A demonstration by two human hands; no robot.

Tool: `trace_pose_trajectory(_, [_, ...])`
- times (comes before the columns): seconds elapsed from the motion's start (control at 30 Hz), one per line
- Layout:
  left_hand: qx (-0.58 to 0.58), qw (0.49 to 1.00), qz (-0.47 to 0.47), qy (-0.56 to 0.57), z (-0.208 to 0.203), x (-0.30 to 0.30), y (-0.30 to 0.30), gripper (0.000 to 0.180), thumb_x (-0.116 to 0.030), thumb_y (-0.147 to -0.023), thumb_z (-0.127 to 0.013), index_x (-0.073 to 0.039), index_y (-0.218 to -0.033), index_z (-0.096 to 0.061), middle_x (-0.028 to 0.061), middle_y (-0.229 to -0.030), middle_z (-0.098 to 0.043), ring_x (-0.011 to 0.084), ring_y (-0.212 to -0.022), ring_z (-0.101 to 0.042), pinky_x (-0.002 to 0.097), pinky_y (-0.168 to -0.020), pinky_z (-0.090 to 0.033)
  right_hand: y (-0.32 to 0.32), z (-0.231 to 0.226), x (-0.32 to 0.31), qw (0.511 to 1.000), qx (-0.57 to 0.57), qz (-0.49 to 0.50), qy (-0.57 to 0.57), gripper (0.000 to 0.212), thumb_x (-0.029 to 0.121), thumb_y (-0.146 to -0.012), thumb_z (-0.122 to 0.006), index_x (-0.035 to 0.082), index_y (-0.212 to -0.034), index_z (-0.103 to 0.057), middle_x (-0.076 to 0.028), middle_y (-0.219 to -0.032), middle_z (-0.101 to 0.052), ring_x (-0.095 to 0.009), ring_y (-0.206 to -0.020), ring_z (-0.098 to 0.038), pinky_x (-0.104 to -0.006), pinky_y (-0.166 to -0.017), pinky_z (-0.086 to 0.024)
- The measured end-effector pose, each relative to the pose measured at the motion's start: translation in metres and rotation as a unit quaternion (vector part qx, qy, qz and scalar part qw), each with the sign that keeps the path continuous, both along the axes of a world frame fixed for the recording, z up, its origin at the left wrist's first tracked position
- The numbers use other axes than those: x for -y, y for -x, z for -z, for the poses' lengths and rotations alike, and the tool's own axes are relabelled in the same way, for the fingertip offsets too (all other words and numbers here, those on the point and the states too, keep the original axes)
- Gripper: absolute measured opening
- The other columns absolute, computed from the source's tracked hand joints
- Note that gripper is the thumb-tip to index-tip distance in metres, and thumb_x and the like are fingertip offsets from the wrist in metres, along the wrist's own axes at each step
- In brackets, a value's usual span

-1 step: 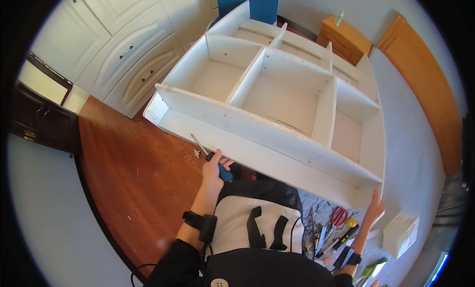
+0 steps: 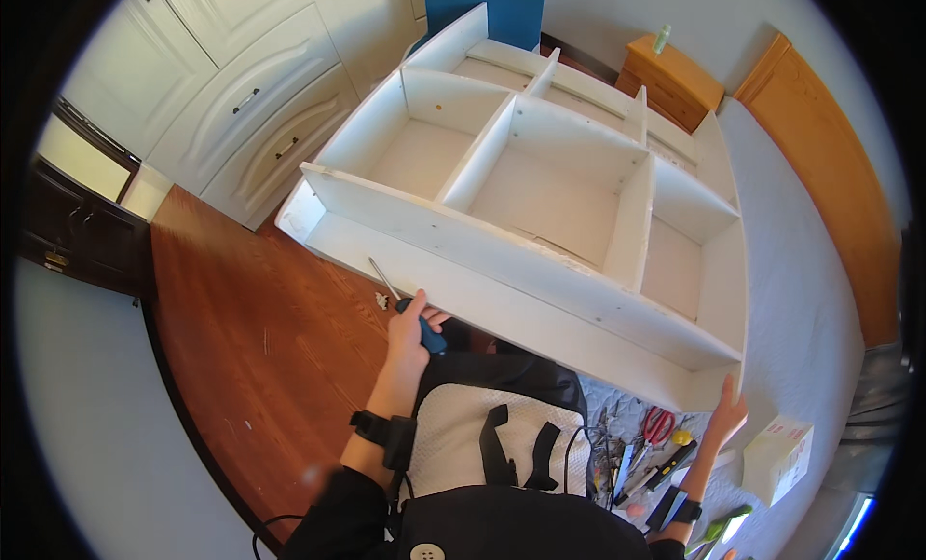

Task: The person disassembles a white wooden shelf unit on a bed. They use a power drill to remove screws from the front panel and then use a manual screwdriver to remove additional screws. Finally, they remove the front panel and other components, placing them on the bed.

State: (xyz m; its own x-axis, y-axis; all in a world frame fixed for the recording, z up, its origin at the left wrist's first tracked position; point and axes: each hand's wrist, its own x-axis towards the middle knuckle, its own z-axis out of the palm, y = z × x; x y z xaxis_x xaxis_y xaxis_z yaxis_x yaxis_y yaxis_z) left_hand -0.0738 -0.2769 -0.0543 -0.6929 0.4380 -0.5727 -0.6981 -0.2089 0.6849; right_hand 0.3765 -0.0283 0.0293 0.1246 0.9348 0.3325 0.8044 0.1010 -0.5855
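A white shelf unit (image 2: pixel 502 280) with several open compartments lies tilted across the view in front of me. My left hand (image 2: pixel 413 330) is closed around the blue handle of a screwdriver (image 2: pixel 431 339). Its metal shaft points up and left, over the near board of the unit. The thumb and fingers of that hand are close to the unit's near edge; whether they also grip the board I cannot tell. At the near right corner my right hand (image 2: pixel 727 415) is closed on the end of the unit, thumb up along its side.
Red-handled scissors (image 2: pixel 660 425), a black cutter and several other tools lie on grey quilted cloth at lower right, beside a white box (image 2: pixel 777 460). White cabinets (image 2: pixel 260 107) stand at far left above brown wooden floor (image 2: pixel 251 319). A wooden nightstand (image 2: pixel 670 78) and a bed are beyond the unit.
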Motion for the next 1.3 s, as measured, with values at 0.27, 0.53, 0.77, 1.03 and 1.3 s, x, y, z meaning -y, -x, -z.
trace_pose_trajectory(0.27, [-0.037,0.996,-0.021,0.074,0.008,0.056,0.09,0.022,-0.023,-0.09,-0.065,-0.002,-0.099,-0.061,0.0048,-0.084,-0.065,0.0153,-0.07,-0.062,0.0221,-0.049,-0.037,0.067,-0.037,0.125,0.999,-0.004,-0.013,0.047,0.031,0.026,-0.086,-0.068,-0.005,-0.088,-0.067,-0.023,-0.059,-0.054,-0.02,-0.047,-0.044,-0.0377,-0.049,-0.042])
trace_pose_trajectory(0.53, [-0.03,0.985,-0.046,0.163,0.025,0.069,0.129,0.038,-0.024,-0.09,-0.066,0.004,-0.116,-0.058,0.0152,-0.11,-0.064,0.024,-0.096,-0.065,0.026,-0.053,-0.038,0.079,-0.038,0.166,0.914,-0.31,-0.083,0.248,0.028,0.017,-0.094,-0.055,0.001,-0.115,-0.063,-0.015,-0.093,-0.067,-0.013,-0.082,-0.059,-0.0293,-0.073,-0.047])
trace_pose_trajectory(0.77, [-0.076,0.978,0.111,0.159,0.0,0.094,0.107,0.053,-0.033,-0.093,-0.062,0.007,-0.125,-0.052,0.0181,-0.119,-0.062,0.0241,-0.103,-0.064,0.0253,-0.056,-0.041,0.046,-0.004,0.155,0.942,-0.173,-0.162,0.236,0.016,0.005,-0.09,-0.056,-0.003,-0.103,-0.063,-0.009,-0.106,-0.062,-0.02,-0.098,-0.061,-0.0311,-0.083,-0.05])
trace_pose_trajectory(1.03, [-0.008,0.977,0.15,0.15,-0.06,0.098,0.026,0.047,-0.036,-0.097,-0.054,0.002,-0.125,-0.05,0.0062,-0.084,-0.058,0.0154,-0.07,-0.056,0.0239,-0.058,-0.042,0.047,-0.001,0.143,0.931,-0.268,-0.112,0.22,0.015,0.0,-0.085,-0.062,-0.002,-0.099,-0.063,-0.01,-0.098,-0.059,-0.018,-0.084,-0.064,-0.0294,-0.07,-0.054])
trace_pose_trajectory(1.3, [0.056,0.924,0.375,0.046,-0.1,0.091,-0.068,0.039,-0.039,-0.101,-0.041,-0.006,-0.118,-0.054,0.0002,-0.06,-0.049,0.0081,-0.042,-0.039,0.0212,-0.039,-0.028,0.094,-0.091,0.146,0.854,-0.377,-0.317,0.167,0.015,-0.004,-0.093,-0.049,-0.004,-0.104,-0.06,-0.01,-0.104,-0.058,-0.013,-0.084,-0.059,-0.0246,-0.077,-0.048])
